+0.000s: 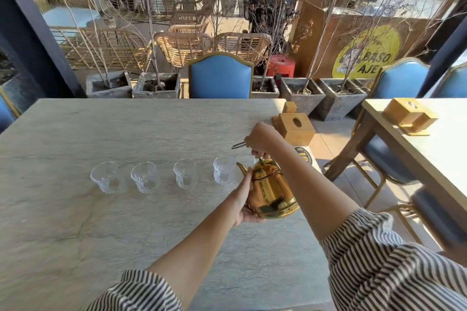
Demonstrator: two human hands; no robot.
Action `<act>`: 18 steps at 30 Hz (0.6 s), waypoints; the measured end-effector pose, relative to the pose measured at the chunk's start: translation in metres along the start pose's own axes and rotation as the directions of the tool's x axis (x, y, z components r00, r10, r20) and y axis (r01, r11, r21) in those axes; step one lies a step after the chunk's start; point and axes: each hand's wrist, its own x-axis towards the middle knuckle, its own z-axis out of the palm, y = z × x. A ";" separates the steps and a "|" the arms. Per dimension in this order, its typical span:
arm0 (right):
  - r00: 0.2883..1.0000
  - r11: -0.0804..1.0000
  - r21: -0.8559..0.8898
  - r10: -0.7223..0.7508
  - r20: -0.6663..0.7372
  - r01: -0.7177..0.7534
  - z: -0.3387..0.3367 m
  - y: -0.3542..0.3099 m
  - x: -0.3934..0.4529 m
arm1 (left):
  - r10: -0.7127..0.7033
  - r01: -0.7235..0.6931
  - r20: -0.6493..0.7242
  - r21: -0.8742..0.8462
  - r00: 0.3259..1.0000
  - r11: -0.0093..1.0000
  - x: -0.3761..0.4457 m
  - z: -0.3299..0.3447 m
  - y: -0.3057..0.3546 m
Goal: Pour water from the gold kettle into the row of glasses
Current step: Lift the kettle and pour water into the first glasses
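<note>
A shiny gold kettle [271, 189] hangs just above the grey table [101, 222], at the right end of a row of several clear patterned glasses. My right hand [260, 137] grips the kettle's handle from above. My left hand [243, 199] presses flat against the kettle's left side and underside. The spout points left, its tip touching or just short of the rightmost glass [225, 170]. The other glasses [185, 173], [145, 177], [106, 177] stand upright to the left. I cannot tell whether any glass holds water.
A wooden tissue box [295, 129] stands at the table's far right corner, a round dark coaster [304, 155] in front of it. A blue chair [221, 76] faces me across the table. Another table [429, 149] with blue chairs is on the right.
</note>
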 end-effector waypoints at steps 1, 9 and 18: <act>1.000 1.000 -0.004 0.000 0.005 0.000 -0.001 -0.001 -0.001 | -0.002 0.002 0.003 -0.002 1.000 1.000 -0.001 0.000 0.000; 1.000 1.000 0.003 -0.007 0.004 0.007 -0.004 -0.004 -0.005 | -0.003 0.003 0.020 0.003 1.000 1.000 -0.005 0.002 0.001; 0.994 0.992 -0.058 -0.111 -0.011 0.110 -0.011 -0.004 -0.009 | 0.005 -0.005 0.042 0.006 0.999 1.000 -0.006 0.002 0.002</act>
